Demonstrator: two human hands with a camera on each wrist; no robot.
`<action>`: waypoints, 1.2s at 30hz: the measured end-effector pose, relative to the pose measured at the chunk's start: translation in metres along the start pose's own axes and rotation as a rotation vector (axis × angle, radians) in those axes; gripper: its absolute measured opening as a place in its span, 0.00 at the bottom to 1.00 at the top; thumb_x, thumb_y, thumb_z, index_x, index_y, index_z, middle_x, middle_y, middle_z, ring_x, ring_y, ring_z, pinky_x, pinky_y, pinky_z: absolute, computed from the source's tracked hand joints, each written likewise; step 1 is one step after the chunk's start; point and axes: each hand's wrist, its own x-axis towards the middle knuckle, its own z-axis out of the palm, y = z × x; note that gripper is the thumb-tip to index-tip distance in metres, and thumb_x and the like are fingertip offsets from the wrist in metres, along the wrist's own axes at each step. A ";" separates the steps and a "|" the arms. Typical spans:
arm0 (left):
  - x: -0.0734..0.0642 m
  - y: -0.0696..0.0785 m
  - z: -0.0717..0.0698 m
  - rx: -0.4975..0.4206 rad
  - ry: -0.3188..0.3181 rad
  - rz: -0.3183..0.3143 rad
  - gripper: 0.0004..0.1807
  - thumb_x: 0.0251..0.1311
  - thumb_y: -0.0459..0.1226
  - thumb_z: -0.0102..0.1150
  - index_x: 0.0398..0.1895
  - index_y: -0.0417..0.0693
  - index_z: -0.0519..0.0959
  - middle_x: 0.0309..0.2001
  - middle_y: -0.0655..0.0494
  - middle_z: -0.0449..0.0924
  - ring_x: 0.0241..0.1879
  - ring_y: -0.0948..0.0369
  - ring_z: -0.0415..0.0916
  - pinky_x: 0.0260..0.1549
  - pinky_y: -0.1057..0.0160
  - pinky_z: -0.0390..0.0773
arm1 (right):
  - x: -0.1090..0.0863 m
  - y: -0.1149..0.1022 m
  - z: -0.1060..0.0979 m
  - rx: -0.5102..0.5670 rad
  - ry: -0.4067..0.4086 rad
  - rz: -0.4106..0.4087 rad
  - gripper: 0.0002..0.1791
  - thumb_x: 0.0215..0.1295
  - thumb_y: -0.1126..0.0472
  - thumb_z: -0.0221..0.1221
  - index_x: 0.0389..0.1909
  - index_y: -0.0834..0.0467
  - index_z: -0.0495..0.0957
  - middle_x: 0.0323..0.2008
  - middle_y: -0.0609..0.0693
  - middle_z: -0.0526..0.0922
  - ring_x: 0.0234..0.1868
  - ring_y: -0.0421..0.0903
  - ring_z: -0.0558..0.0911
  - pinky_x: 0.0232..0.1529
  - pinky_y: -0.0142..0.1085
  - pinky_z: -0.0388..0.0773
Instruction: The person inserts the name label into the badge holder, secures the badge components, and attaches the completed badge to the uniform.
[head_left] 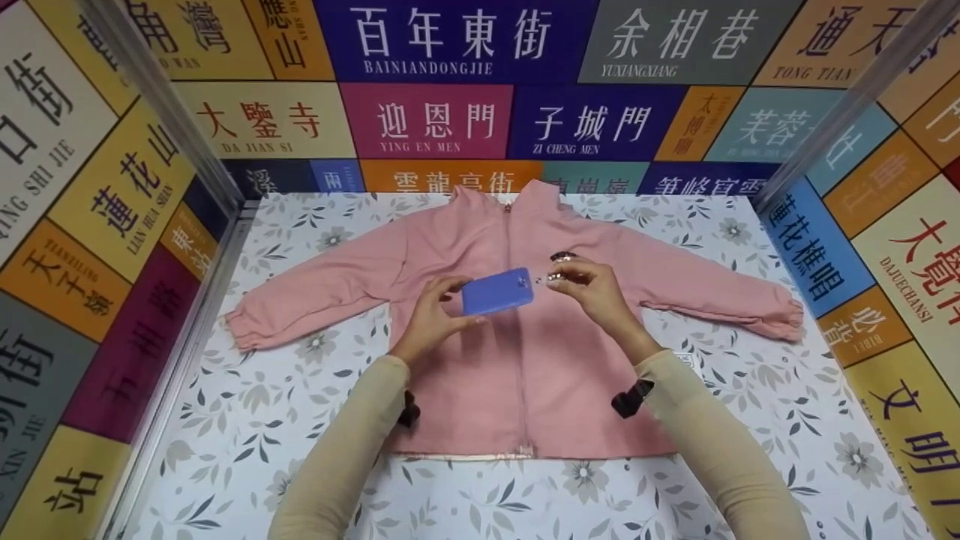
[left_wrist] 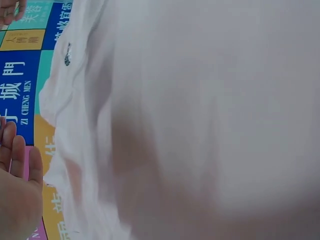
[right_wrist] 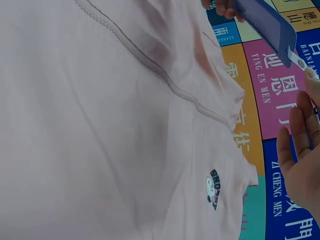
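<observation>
A flat blue card holder (head_left: pixel 496 292) is held up over the pink zip jacket (head_left: pixel 465 397), tilted slightly. My left hand (head_left: pixel 435 319) grips its left end between thumb and fingers. At its right end, my right hand (head_left: pixel 596 292) pinches a small pale strap with a round fastener (right_wrist: pixel 298 61). The strap reaches the holder's end; whether it passes through a slot there I cannot tell. In the left wrist view the left hand (left_wrist: pixel 20 192) shows at the edge, with the holder out of sight. The jacket lies spread out, sleeves outstretched, its zip (right_wrist: pixel 165 75) done up.
A white tabletop with a grey flower pattern (head_left: pixel 585 499) lies under the jacket. Upright panels (head_left: pixel 427 120) with coloured blocks of lettering stand at the back and on both sides. A small cartoon print (right_wrist: pixel 212 189) is on the jacket's chest.
</observation>
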 end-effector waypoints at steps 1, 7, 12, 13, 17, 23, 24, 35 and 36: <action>0.001 0.001 0.000 0.001 0.002 0.002 0.38 0.42 0.39 0.80 0.61 0.45 0.77 0.57 0.50 0.76 0.58 0.50 0.71 0.61 0.47 0.72 | 0.000 0.001 0.000 0.001 0.001 -0.001 0.10 0.58 0.71 0.67 0.41 0.69 0.84 0.40 0.59 0.85 0.40 0.36 0.83 0.44 0.25 0.82; 0.002 0.003 -0.002 0.021 0.004 0.010 0.36 0.42 0.39 0.80 0.59 0.46 0.79 0.56 0.50 0.78 0.57 0.51 0.71 0.61 0.49 0.72 | -0.003 0.007 -0.002 -0.005 -0.007 -0.007 0.10 0.57 0.70 0.68 0.41 0.68 0.85 0.37 0.52 0.84 0.40 0.36 0.82 0.44 0.25 0.82; 0.002 0.004 -0.003 0.013 0.004 0.013 0.35 0.42 0.39 0.80 0.58 0.46 0.79 0.56 0.51 0.79 0.58 0.51 0.73 0.62 0.49 0.71 | -0.005 0.010 -0.003 -0.014 -0.005 0.009 0.11 0.57 0.69 0.68 0.41 0.69 0.84 0.39 0.52 0.84 0.40 0.35 0.83 0.45 0.25 0.82; 0.002 0.004 -0.003 0.008 0.004 0.012 0.35 0.42 0.39 0.80 0.58 0.45 0.79 0.56 0.50 0.79 0.59 0.50 0.73 0.63 0.49 0.71 | -0.005 0.010 -0.004 -0.018 -0.002 0.015 0.11 0.57 0.69 0.68 0.41 0.68 0.85 0.39 0.53 0.84 0.41 0.35 0.83 0.45 0.25 0.82; 0.003 0.007 -0.005 -0.009 0.005 0.015 0.37 0.41 0.40 0.81 0.59 0.42 0.79 0.56 0.50 0.78 0.59 0.46 0.73 0.63 0.47 0.70 | -0.006 0.011 -0.006 -0.053 -0.006 0.026 0.11 0.57 0.68 0.69 0.41 0.66 0.86 0.41 0.57 0.83 0.41 0.36 0.82 0.45 0.25 0.81; 0.006 0.009 -0.006 -0.003 0.014 0.014 0.37 0.39 0.38 0.82 0.57 0.41 0.80 0.55 0.49 0.79 0.58 0.47 0.74 0.62 0.48 0.71 | -0.008 0.011 -0.006 -0.110 -0.030 0.021 0.12 0.58 0.66 0.69 0.43 0.65 0.86 0.42 0.59 0.84 0.43 0.37 0.81 0.49 0.30 0.81; 0.006 0.009 -0.006 0.002 0.015 0.013 0.37 0.39 0.38 0.82 0.57 0.41 0.80 0.55 0.49 0.79 0.58 0.48 0.74 0.62 0.48 0.72 | -0.009 0.011 -0.007 -0.122 -0.035 0.020 0.12 0.58 0.66 0.69 0.43 0.64 0.86 0.42 0.60 0.84 0.43 0.37 0.81 0.50 0.30 0.80; 0.007 0.012 -0.007 0.015 0.010 0.004 0.37 0.40 0.41 0.82 0.58 0.42 0.80 0.55 0.49 0.79 0.56 0.48 0.73 0.62 0.46 0.73 | -0.009 0.014 -0.006 -0.256 -0.056 -0.003 0.09 0.57 0.65 0.70 0.39 0.62 0.88 0.41 0.57 0.86 0.45 0.39 0.80 0.49 0.26 0.76; 0.007 0.012 -0.007 0.008 0.006 0.003 0.36 0.40 0.41 0.81 0.58 0.42 0.80 0.54 0.49 0.79 0.56 0.47 0.74 0.62 0.45 0.73 | -0.008 0.018 -0.007 -0.263 -0.054 -0.008 0.09 0.56 0.66 0.70 0.39 0.62 0.88 0.41 0.57 0.86 0.45 0.40 0.80 0.49 0.26 0.76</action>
